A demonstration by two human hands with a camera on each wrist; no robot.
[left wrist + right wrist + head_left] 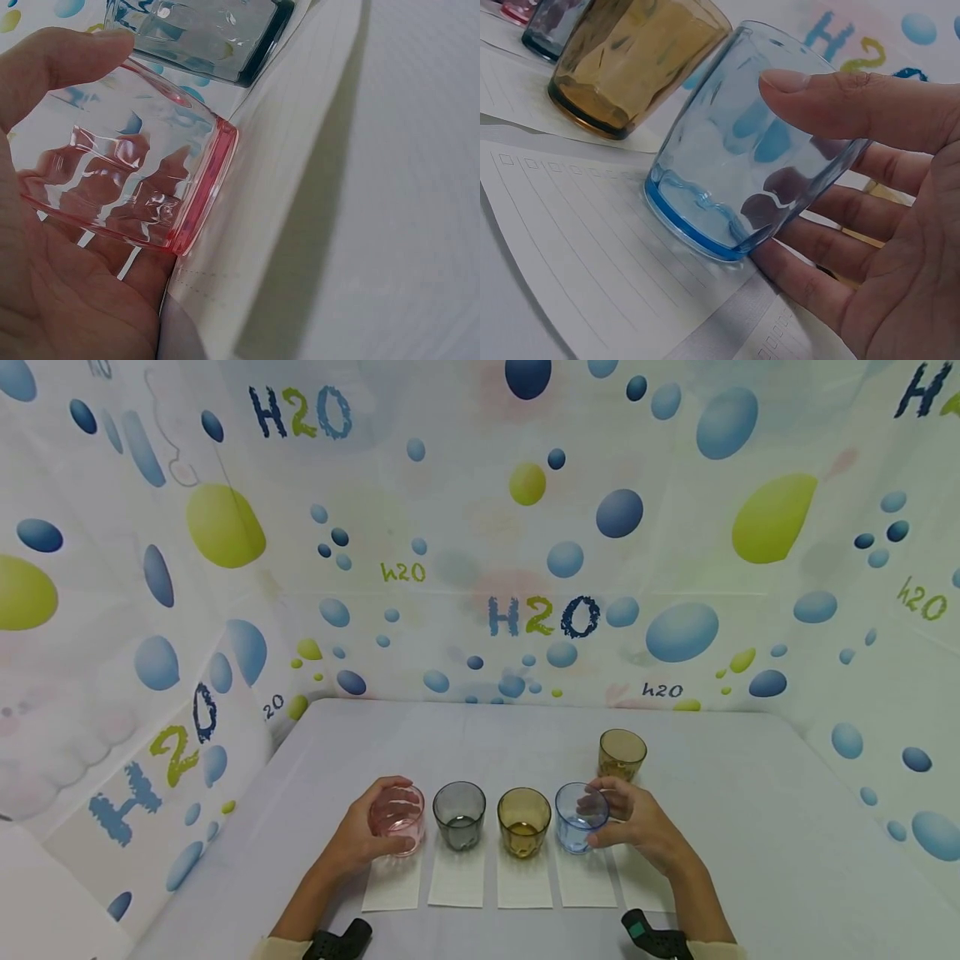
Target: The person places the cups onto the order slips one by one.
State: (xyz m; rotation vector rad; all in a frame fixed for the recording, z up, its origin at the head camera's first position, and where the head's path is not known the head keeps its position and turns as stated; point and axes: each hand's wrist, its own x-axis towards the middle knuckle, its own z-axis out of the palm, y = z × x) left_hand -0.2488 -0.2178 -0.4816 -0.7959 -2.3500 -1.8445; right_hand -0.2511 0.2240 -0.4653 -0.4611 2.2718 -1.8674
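Note:
A clear pink glass [399, 827] stands at the left end of a row, and my left hand [356, 835] grips it with the thumb on the near side and the fingers behind. At the row's right end my right hand [648, 828] holds a blue glass [712, 150], its thumb on the near wall and fingers round the far side. Between them stand a grey glass [459, 818] and an amber glass [524, 825], both upright. Behind my right hand is another amber glass [622, 752], partly hidden by the fingers.
Several white paper strips [456, 885] lie side by side under and in front of the row; in the right wrist view a paper strip [577, 225] shows printed lines and small boxes. A white-covered table [765, 827] meets a patterned backdrop [450, 510] behind.

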